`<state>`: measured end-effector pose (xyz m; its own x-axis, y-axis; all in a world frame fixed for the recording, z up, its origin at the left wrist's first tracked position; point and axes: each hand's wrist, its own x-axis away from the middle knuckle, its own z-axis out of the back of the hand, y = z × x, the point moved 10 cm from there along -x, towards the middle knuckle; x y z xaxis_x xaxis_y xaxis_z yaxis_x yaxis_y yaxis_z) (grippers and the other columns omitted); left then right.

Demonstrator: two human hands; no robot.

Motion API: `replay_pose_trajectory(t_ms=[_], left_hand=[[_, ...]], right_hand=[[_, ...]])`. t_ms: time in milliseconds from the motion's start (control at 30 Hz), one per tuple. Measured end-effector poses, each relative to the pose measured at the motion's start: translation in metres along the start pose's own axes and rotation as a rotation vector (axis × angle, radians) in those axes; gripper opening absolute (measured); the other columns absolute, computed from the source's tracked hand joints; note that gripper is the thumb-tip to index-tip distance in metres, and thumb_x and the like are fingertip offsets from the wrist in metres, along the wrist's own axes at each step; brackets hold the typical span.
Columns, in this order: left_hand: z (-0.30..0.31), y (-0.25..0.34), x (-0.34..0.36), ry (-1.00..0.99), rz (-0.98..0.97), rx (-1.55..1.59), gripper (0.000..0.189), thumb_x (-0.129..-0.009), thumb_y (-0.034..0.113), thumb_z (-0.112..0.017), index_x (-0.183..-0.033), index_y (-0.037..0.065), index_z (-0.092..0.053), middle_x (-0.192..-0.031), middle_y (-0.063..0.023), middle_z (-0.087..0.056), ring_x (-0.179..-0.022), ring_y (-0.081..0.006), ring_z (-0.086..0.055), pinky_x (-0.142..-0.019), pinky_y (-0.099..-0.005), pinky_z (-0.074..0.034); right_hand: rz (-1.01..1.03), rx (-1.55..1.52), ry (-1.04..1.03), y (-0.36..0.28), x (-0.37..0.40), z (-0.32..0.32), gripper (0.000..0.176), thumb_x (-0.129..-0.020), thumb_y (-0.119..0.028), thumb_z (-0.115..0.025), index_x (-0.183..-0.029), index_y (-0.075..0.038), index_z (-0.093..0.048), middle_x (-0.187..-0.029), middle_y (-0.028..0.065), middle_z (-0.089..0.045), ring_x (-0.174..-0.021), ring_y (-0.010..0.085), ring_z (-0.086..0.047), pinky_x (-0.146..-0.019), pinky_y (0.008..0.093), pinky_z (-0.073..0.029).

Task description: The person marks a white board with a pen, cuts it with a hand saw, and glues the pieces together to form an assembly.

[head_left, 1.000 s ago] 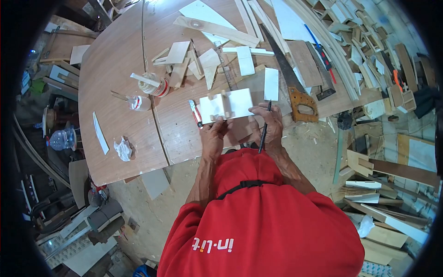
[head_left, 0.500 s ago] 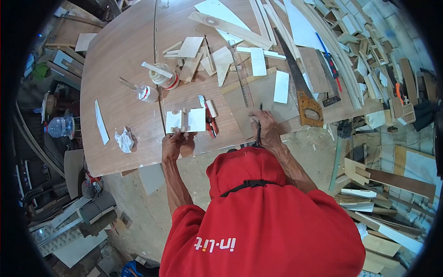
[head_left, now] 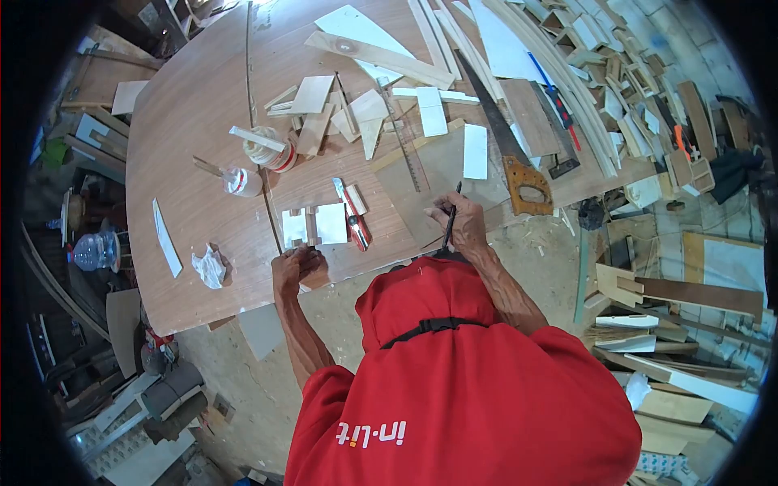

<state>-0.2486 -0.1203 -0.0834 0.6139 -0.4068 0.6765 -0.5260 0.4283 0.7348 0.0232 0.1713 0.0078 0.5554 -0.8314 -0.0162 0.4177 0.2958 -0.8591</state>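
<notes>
A small white-faced wooden assembly [head_left: 328,223] with an upright wood strip across it lies near the table's front edge. Just below it rests my left hand [head_left: 298,263], fingers loosely bent and apart, with nothing seen in them. My right hand [head_left: 462,224] is closed round a dark pen [head_left: 450,227], held above the front edge of a thin grey-brown board [head_left: 442,182]. Right of the assembly lies a red utility knife [head_left: 354,219], with a small wood block [head_left: 355,199] beside it. A clear ruler [head_left: 415,166] lies on the board, left of a white rectangular piece [head_left: 476,152].
A handsaw [head_left: 519,166] lies at the right, its wooden handle over the front edge. Two tubs, one with a white lid [head_left: 270,149] and one with brushes [head_left: 241,182], stand left of centre. Crumpled white paper [head_left: 210,267] lies at front left; wood offcuts [head_left: 316,97] lie farther back.
My left hand has let go of the assembly and drawn back below it. My right hand has lifted the pen into a more upright tilt. The whole view has shifted slightly.
</notes>
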Motion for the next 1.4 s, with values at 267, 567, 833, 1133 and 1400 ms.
replay_pose_trajectory(t_ms=[267, 567, 833, 1133, 1400], left_hand=[[-0.042, 0.064, 0.043, 0.124, -0.193, -0.450, 0.025, -0.092, 0.016, -0.060, -0.091, -0.008, -0.065, -0.071, -0.0133, -0.067, -0.056, -0.0168, -0.065, -0.050, -0.0278, -0.049], [-0.186, 0.037, 0.045, -0.402, -0.185, -0.094, 0.028, -0.094, 0.020, -0.060, -0.104, -0.006, -0.061, -0.086, -0.0089, -0.066, -0.066, -0.0141, -0.064, -0.060, -0.0260, -0.054], [-0.165, 0.041, 0.015, -0.105, -0.311, -0.239, 0.024, -0.090, 0.014, -0.059, -0.091, -0.010, -0.060, -0.072, -0.0132, -0.066, -0.063, -0.0189, -0.068, -0.053, -0.0264, -0.054], [-0.181, 0.065, 0.022, 0.244, -0.427, -1.188, 0.028, -0.082, 0.030, -0.061, -0.089, 0.004, -0.068, -0.083, -0.0214, -0.068, -0.081, -0.0383, -0.067, -0.074, -0.0469, -0.052], [-0.200, 0.070, 0.033, 0.346, -0.503, -1.320, 0.021, -0.083, 0.026, -0.064, -0.087, 0.005, -0.063, -0.082, -0.0172, -0.067, -0.078, -0.0361, -0.066, -0.068, -0.0468, -0.052]], right_hand=[[0.084, 0.129, -0.130, -0.008, -0.019, -0.023, 0.013, -0.082, -0.015, -0.063, -0.091, -0.006, -0.066, -0.075, 0.0153, -0.065, -0.076, 0.0345, -0.063, -0.067, 0.0424, -0.050], [0.446, 0.569, -0.520, -0.050, -0.036, -0.139, 0.030, -0.081, -0.013, -0.059, -0.111, -0.012, -0.057, -0.097, 0.0151, -0.062, -0.104, 0.0346, -0.057, -0.086, 0.0444, -0.048], [0.413, 0.411, -0.335, -0.061, -0.050, -0.100, 0.058, -0.077, -0.017, -0.063, -0.133, -0.016, -0.049, -0.104, 0.0132, -0.064, -0.104, 0.0353, -0.058, -0.085, 0.0458, -0.050], [-0.102, 0.381, 0.406, 0.060, -0.067, 0.150, 0.019, -0.083, -0.024, -0.062, -0.080, -0.006, -0.066, -0.078, 0.0151, -0.066, -0.074, 0.0345, -0.065, -0.065, 0.0443, -0.049], [-0.287, 0.736, 0.419, 0.159, -0.075, 0.238, 0.026, -0.081, -0.030, -0.064, -0.092, -0.007, -0.064, -0.095, 0.0173, -0.065, -0.088, 0.0374, -0.064, -0.076, 0.0482, -0.050]])
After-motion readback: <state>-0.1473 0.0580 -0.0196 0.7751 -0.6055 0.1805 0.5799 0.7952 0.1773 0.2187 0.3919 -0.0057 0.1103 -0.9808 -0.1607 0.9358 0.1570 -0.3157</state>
